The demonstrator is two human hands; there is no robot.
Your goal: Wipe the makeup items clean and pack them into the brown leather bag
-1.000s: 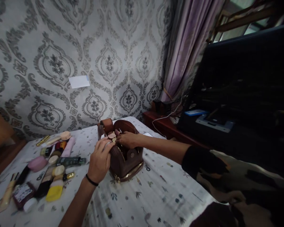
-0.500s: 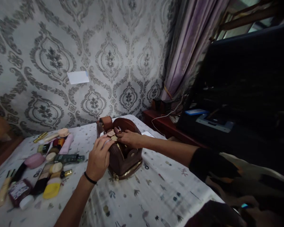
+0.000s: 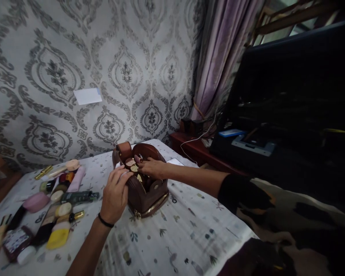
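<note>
The right hand (image 3: 153, 168) entered the bag (image 3: 156, 198) from the right, grip too hidden to tell; the left hand (image 3: 115, 193) clasped its left side.

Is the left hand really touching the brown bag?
Touching. The head view shows the left hand with its fingers bent over the edge of the brown bag, no gap between.

My bag (image 3: 136, 193) looks like smooth leather, and its zip (image 3: 156, 206) is shiny metal. I see a dull cloth sheet (image 3: 149, 237), a silky curtain (image 3: 218, 57) and a red shelf (image 3: 201, 150) of smooth wood.
</note>
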